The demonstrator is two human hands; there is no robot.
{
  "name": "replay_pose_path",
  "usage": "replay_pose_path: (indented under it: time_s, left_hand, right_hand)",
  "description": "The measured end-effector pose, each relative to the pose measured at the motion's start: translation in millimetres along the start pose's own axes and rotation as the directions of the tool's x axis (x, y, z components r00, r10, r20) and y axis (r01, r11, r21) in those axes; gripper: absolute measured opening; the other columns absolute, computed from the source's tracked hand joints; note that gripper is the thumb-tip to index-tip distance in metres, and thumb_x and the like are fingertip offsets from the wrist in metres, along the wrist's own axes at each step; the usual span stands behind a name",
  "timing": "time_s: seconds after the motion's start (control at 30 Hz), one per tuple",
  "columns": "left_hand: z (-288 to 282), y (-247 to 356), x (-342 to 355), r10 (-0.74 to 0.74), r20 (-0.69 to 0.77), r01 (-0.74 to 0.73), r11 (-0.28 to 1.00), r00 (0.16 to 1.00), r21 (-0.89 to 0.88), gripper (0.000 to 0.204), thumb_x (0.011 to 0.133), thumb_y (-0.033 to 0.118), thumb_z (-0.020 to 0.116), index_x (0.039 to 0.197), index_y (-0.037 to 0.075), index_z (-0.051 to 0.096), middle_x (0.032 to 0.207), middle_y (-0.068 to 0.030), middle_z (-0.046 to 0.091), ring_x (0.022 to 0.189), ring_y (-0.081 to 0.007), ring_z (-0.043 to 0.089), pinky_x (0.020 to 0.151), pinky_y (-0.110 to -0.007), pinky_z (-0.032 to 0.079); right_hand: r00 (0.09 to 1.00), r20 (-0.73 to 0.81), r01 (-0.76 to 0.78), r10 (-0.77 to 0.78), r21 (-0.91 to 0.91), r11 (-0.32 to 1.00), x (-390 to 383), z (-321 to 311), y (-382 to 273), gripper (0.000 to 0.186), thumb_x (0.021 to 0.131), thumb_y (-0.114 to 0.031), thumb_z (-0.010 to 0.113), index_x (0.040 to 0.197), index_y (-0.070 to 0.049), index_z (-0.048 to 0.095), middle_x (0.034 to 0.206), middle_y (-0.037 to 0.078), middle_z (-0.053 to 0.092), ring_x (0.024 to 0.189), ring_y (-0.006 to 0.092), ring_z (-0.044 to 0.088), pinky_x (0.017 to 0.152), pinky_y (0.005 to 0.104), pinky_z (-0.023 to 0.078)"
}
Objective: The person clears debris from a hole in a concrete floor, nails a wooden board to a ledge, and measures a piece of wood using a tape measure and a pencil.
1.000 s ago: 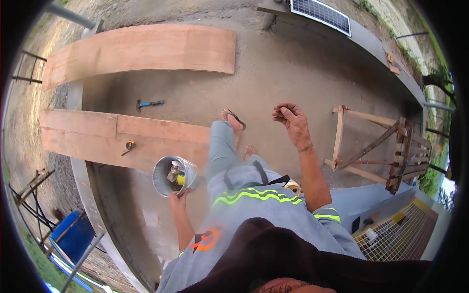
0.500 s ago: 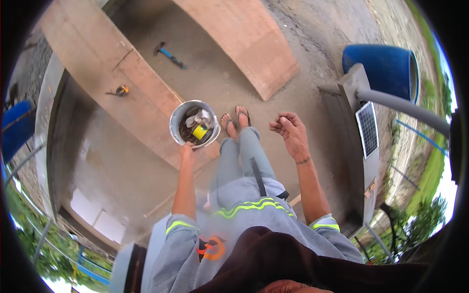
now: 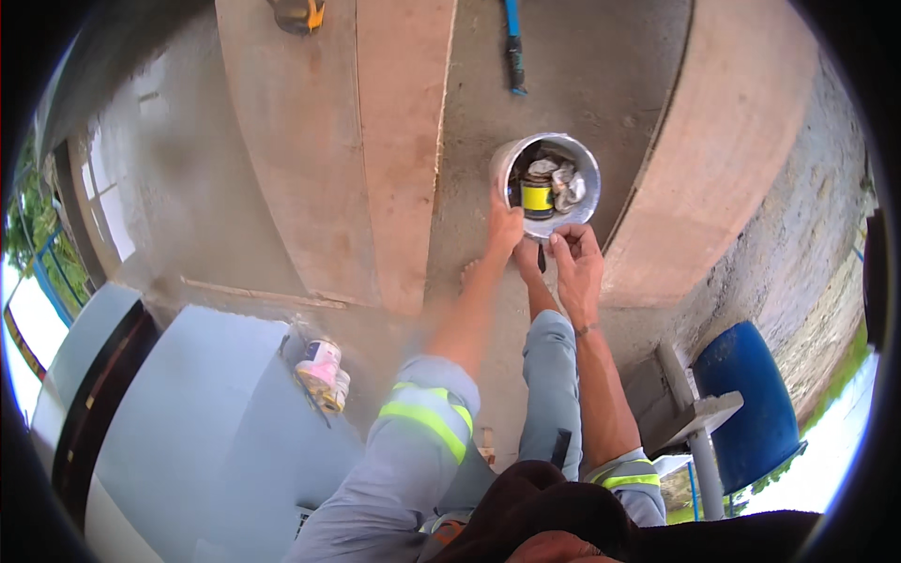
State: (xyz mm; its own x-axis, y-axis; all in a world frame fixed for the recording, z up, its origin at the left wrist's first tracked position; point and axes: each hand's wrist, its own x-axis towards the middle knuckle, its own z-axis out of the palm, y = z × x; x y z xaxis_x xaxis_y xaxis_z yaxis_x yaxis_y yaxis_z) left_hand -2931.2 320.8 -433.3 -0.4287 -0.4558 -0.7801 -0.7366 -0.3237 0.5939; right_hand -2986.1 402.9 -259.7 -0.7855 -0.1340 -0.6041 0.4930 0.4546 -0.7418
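Head view: both hands out front at one bucket, sleeves grey with yellow-green bands.
Bucket: grey-white bucket [image 3: 505, 159], above the floor in this view, between two board runs, mouth tipped toward camera.
Bucket contents: tin with yellow label [image 3: 537, 200], upright-ish; crumpled pale material [image 3: 569, 190] just right of it; darker bits behind, too small to tell.
Left hand: left hand [image 3: 507, 228] closed on the bucket's near-left side; fingertips hidden.
Right hand: right hand [image 3: 579, 263] at the near rim, thumb and index close together, narrow gap; can't tell if they grip the rim or just touch it.
Boards: left board [image 3: 399, 159] with a lengthwise seam, right board [image 3: 718, 150], bare floor [image 3: 601, 75] between.
Tools: black-and-yellow tape measure [image 3: 298, 13] on left board; blue-handled tool [image 3: 513, 47] on floor beyond bucket, far end cut off.
Lower left: paint-smeared cans [image 3: 322, 368] beside pale blue panel [image 3: 188, 403].
Lower right: blue barrel [image 3: 746, 403].
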Motion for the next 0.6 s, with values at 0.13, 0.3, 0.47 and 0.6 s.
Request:
replay_pose_path:
  time_s: [0.13,0.3,0.47,0.6]
  left_hand:
    - [-9.8,-34.2,42.6,-0.045,0.033,0.043,0.997,0.998,0.066,0.073,0.081,0.004,0.054,0.149,0.001,0.027,0.139,-0.0297,0.047,0.128,-0.0406,0.048,0.106,-0.042,0.040]
    - [-50.3,-14.8,12.0,0.374,-0.008,-0.374,0.926,0.927,-0.048,0.059,0.089,-0.001,0.052,0.145,-0.002,0.036,0.124,-0.0256,0.060,0.115,-0.0328,0.060,0.093,-0.039,0.048]
    - [-72.4,11.2,4.8,0.234,-0.104,-0.255,0.911,0.967,-0.325,0.045,0.091,-0.003,0.055,0.136,0.001,0.051,0.099,-0.0175,0.070,0.081,-0.0228,0.069,0.068,-0.031,0.053]
    - [-90.0,-5.0,21.9,0.077,-0.139,-0.140,0.832,0.987,-0.537,0.038,0.094,0.000,0.059,0.131,-0.006,0.054,0.098,-0.0106,0.071,0.084,-0.0095,0.063,0.080,-0.025,0.052]
  right_hand:
    - [0.963,0.134,0.267,-0.233,-0.366,0.891,84.3,39.8,61.9,0.010,0.092,-0.008,0.063,0.098,0.000,0.062,0.086,0.009,0.068,0.075,0.0138,0.064,0.071,0.0292,0.052]
    - [0.873,0.419,0.444,-0.250,-0.472,0.762,130.9,79.8,65.7,0.011,0.088,-0.008,0.064,0.092,0.001,0.060,0.083,0.014,0.064,0.077,0.0288,0.062,0.071,0.0393,0.049]
    - [0.779,0.598,0.507,-0.187,-0.426,0.749,136.1,112.1,46.5,0.012,0.087,-0.011,0.064,0.089,0.001,0.061,0.084,0.015,0.062,0.080,0.0304,0.060,0.075,0.0401,0.048]
    - [0.593,0.802,0.577,-0.071,-0.361,0.733,172.8,135.1,38.5,0.029,0.090,-0.025,0.065,0.099,0.002,0.065,0.089,0.018,0.065,0.085,0.0289,0.064,0.081,0.0365,0.048]
